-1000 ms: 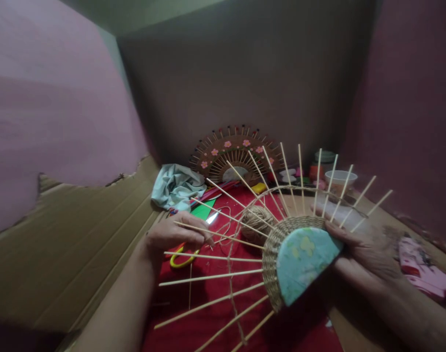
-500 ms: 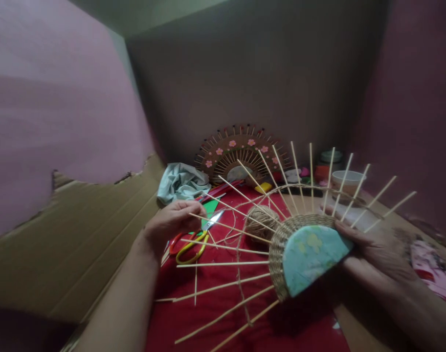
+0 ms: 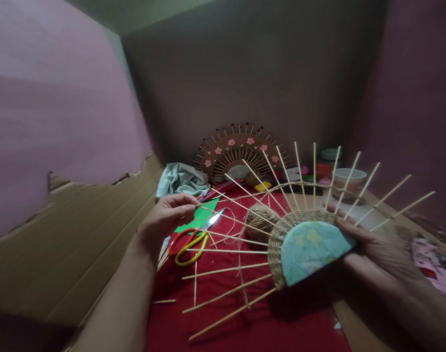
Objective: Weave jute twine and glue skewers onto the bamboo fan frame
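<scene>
A half-round fan frame with wooden sticks point(image 3: 228, 268) spreading outward is held by my right hand point(image 3: 377, 244), thumb over the front and fingers behind. Its centre is a light blue floral half-disc point(image 3: 314, 252), bordered by a woven twine band point(image 3: 276, 244). A line of twine point(image 3: 311, 184) runs across the sticks, some way out from the band. My left hand point(image 3: 175, 210) is closed in a pinch on the twine, left of the fan and close to the stick tips. Behind the sticks lies a ball of twine point(image 3: 260, 220), partly hidden.
Scissors with red and yellow handles point(image 3: 193, 247) lie on the red cloth point(image 3: 292, 322), over green paper point(image 3: 204, 212). A finished flowered fan point(image 3: 241, 146) leans on the back wall. Pale cloth point(image 3: 182, 180), a plastic tub point(image 3: 349, 178) and cardboard point(image 3: 109, 234) surround the spot.
The fan has tilted slightly, its right-hand sticks shifting right and its lower-left sticks rising. My left hand has moved a little left and up, uncovering more of the green paper.
</scene>
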A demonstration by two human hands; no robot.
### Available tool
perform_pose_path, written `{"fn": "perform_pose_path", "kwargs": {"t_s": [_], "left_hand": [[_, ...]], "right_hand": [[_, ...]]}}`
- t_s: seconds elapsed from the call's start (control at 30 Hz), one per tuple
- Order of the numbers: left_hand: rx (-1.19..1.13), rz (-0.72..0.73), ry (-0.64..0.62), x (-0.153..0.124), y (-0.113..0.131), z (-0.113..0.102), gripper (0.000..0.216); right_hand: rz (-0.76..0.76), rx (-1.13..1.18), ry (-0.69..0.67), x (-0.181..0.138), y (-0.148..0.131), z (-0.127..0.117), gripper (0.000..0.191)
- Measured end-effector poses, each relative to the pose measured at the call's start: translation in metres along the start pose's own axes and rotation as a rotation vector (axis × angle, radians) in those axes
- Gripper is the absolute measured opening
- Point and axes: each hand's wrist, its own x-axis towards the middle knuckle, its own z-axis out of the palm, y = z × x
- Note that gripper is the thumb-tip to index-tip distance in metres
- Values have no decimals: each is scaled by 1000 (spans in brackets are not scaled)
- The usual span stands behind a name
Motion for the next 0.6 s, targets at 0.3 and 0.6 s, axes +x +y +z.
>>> {"fn": "perform_pose_path", "kwargs": {"t_s": [0.3, 0.6], "left_hand": [[-77, 23, -71, 2, 0, -8, 34], [13, -218, -350, 10, -24, 8, 12]], "right_hand": [[-15, 57, -65, 5, 5, -9, 48], [25, 137, -71, 0, 5, -5, 44]]}}
